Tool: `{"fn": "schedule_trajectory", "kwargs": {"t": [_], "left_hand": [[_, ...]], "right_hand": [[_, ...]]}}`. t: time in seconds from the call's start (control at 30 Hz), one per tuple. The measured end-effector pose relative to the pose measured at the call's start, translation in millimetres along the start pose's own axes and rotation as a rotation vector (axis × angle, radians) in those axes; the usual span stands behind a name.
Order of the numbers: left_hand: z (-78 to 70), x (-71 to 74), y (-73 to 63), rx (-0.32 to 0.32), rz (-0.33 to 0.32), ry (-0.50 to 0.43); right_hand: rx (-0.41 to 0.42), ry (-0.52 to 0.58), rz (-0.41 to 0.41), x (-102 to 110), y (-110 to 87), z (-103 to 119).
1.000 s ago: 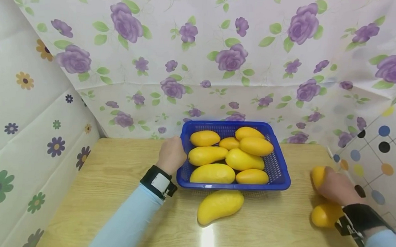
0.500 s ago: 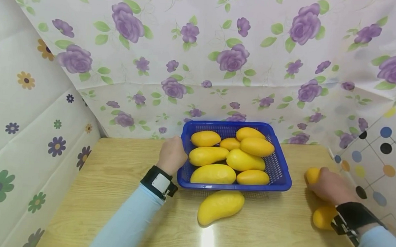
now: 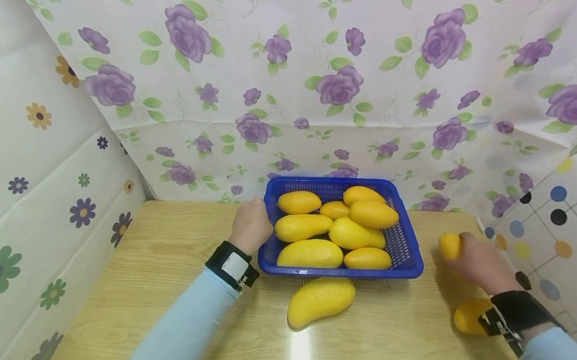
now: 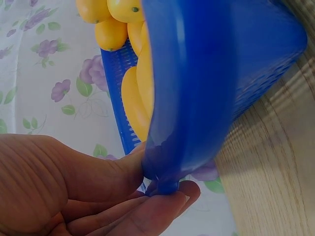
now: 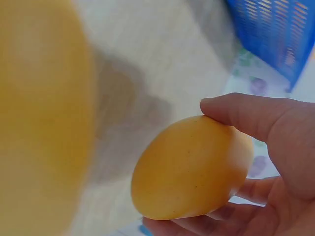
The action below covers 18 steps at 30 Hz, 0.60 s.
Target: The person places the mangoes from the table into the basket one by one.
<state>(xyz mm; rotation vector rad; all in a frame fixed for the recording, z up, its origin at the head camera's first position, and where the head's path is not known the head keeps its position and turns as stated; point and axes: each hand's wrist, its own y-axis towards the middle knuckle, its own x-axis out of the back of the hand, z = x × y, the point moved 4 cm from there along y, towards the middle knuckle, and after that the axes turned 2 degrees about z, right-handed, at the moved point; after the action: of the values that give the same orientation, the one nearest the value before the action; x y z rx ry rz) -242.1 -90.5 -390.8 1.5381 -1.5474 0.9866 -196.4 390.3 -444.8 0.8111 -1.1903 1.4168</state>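
My left hand (image 3: 251, 226) pinches the left rim of a blue plastic basket (image 3: 412, 248), thumb on the inner side and fingers below in the left wrist view. Several yellow mangoes (image 3: 311, 253) lie inside the basket. Off to the right, my right hand (image 3: 486, 262) grips a small orange-yellow mango (image 5: 192, 167) between thumb and fingers, above the table. A second orange-yellow mango (image 3: 471, 316) lies beneath that wrist, partly hidden by the strap; it looms blurred at the left of the right wrist view. One larger yellow mango (image 3: 321, 302) lies just in front of the basket.
The wooden table (image 3: 179, 298) reaches back to a wall hung with floral cloth (image 3: 201, 92). Patterned sheets close off the left and right sides, the right sheet (image 3: 558, 247) standing close by my right hand.
My right hand has lifted the small mango and carried it leftward and slightly back, toward the basket. The left hand and the basket have stayed in place.
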Motion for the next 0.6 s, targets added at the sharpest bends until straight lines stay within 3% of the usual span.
{"fn": "schedule_trajectory", "kwargs": {"t": [0.3, 0.6], "left_hand": [[0.2, -1.0, 1.0, -0.002, 0.004, 0.004], [-0.2, -1.2, 1.6, 0.01, 0.011, 0.014]], "right_hand": [[0.095, 0.019, -0.197, 33.3, -5.6, 42.7], [0.256, 0.044, -0.264, 46.3, -23.2, 102.5]]}}
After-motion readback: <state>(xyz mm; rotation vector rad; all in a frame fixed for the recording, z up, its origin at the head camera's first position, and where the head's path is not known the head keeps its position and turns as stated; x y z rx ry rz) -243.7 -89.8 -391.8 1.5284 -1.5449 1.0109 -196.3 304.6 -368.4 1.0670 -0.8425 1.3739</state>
